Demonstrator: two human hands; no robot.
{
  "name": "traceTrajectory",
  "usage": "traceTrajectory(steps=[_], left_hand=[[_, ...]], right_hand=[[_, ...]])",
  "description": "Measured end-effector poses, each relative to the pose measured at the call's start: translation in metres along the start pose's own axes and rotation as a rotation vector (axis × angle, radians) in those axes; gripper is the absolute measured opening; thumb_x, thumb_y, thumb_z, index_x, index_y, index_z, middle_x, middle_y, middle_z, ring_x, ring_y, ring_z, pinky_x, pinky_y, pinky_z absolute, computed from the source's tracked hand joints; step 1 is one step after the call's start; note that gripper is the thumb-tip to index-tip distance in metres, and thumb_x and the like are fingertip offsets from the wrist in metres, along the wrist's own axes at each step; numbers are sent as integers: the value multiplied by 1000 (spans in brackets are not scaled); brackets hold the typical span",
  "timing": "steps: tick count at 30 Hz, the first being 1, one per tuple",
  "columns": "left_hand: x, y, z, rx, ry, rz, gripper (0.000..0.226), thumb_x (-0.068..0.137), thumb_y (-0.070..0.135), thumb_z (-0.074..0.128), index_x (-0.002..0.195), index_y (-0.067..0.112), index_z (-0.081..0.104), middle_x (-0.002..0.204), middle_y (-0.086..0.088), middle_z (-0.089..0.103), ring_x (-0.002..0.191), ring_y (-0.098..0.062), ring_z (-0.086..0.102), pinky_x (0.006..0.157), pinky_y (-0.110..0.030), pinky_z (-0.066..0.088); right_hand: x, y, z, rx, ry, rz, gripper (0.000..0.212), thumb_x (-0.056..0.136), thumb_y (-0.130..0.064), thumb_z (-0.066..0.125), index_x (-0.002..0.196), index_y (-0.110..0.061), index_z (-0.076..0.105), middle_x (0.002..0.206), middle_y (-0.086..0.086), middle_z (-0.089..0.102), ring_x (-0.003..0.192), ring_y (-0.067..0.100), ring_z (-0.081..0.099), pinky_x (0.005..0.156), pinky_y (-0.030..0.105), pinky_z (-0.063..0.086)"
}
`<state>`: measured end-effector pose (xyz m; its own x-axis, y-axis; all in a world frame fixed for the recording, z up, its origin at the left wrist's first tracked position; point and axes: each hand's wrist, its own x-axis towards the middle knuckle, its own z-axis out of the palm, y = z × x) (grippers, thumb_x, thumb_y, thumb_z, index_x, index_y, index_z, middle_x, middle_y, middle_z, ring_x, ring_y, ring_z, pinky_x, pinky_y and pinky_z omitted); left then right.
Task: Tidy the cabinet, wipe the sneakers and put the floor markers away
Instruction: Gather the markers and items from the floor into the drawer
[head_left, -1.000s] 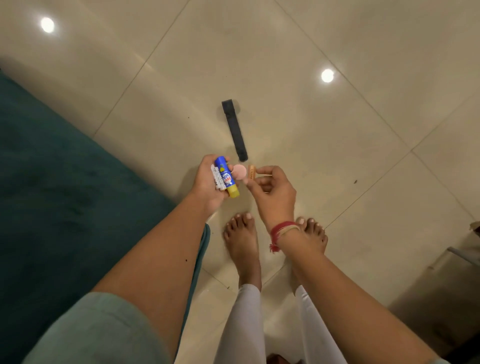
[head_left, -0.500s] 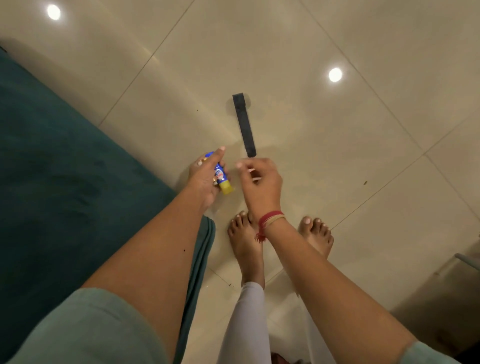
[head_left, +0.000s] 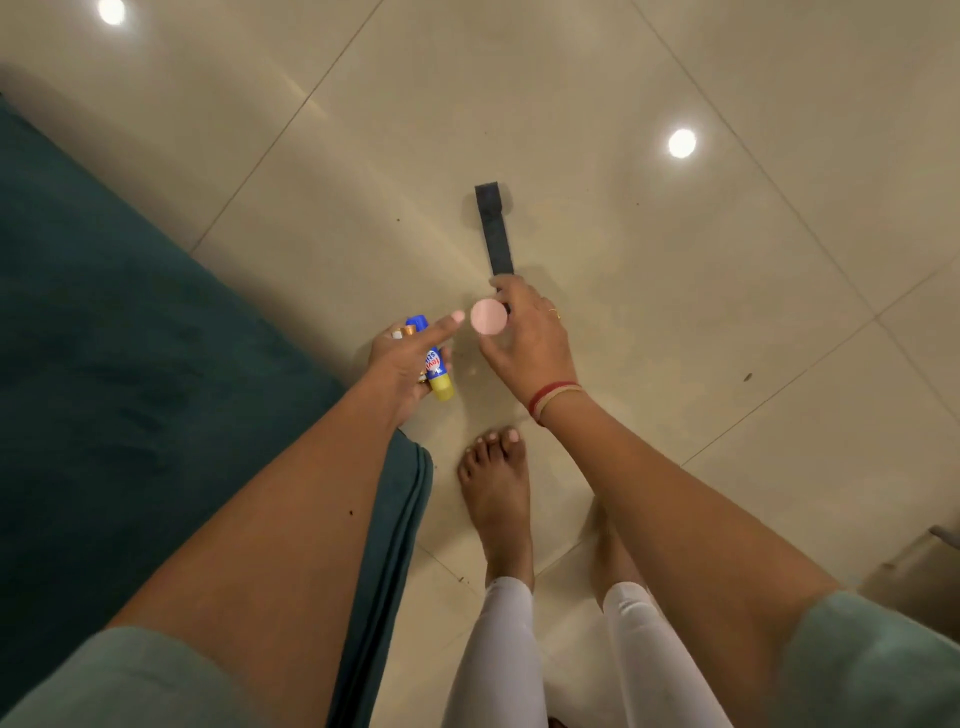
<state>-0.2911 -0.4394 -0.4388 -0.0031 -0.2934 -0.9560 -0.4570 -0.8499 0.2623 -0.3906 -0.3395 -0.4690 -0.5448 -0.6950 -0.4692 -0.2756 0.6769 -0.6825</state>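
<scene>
My left hand (head_left: 410, 364) has its grip curled round a blue and yellow glue stick (head_left: 439, 382), with one finger pointing out. There are some small bits tucked in there too, but I cannot tell what they are. My right hand (head_left: 530, 338) pinches a pink round marker (head_left: 488, 316), and its fingertips are down at the near end of the black strip (head_left: 493, 228). The strip lies flat on the floor (head_left: 675, 322), and I cannot tell if I have hold of it. So I think the floor markers are partly picked up, and the strip is the one left here (my hands are getting full!). No cabinet or sneakers show, so I cannot say how those jobs stand. A green rug (head_left: 130, 338) is beside my left arm, and my bare foot (head_left: 496, 483) stands near the strip. Nothing lies on top of the strip.
</scene>
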Motion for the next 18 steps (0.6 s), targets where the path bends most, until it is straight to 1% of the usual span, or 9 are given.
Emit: traceTrajectory(steps=[2,5,8,10,11,13,15,16,18], left_hand=[[-4,3,2,-1,-5,27,34,71,22,83,85,17,52,70,0,58,49,-7,56,56,-23,51],[-8,12,7,21,-21,52,31,72,16,82,78,18,51,61,-1,56,50,-11,54,56,-25,49],[-2,21,6,34,20,54,30,73,14,81,77,19,52,62,-1,56,52,-13,54,57,-25,49],[6,24,1,24,66,55,31,73,16,82,75,21,51,66,-2,57,58,-14,56,60,-27,48],[9,25,-2,22,88,58,31,73,17,82,75,22,51,67,-2,58,61,-14,57,61,-28,47],[16,28,-6,24,122,70,31,74,18,82,75,21,51,69,-3,58,64,-15,57,62,-29,47],[24,30,-8,21,150,87,31,75,18,81,74,21,50,68,-4,58,63,-16,56,61,-29,47],[27,31,-8,11,158,93,32,75,18,81,74,21,49,68,-4,58,63,-17,56,61,-29,47],[31,33,-6,-6,169,96,32,74,18,81,73,20,49,68,-4,59,65,-17,57,62,-30,48]], right_hand=[[-8,-18,-9,178,30,-3,50,77,-18,67,121,-17,43,100,-4,59,90,23,55,79,31,44],[-12,-34,-19,245,-17,-22,51,77,-16,69,121,-17,42,93,-19,54,91,18,57,80,31,46],[-2,-29,-22,173,-104,-55,54,77,0,61,125,-16,43,110,-5,58,101,20,55,88,37,47],[9,-20,-24,79,-60,-58,56,76,6,51,127,-15,44,121,4,53,107,22,51,91,39,45],[18,-15,-26,29,-11,-47,53,78,3,51,127,-14,45,123,6,51,108,23,51,93,38,44],[41,-7,-29,-67,60,22,45,84,-17,58,126,-12,44,122,7,50,109,25,50,93,36,43],[64,-1,-26,-195,34,100,52,83,-40,62,124,-13,44,121,7,50,105,25,52,86,36,44],[74,0,-22,-311,15,84,54,83,-46,61,122,-12,44,119,8,50,102,26,53,83,36,44],[85,-1,-13,-500,-15,5,50,86,-46,58,118,-10,45,116,8,49,99,26,54,80,35,44]])
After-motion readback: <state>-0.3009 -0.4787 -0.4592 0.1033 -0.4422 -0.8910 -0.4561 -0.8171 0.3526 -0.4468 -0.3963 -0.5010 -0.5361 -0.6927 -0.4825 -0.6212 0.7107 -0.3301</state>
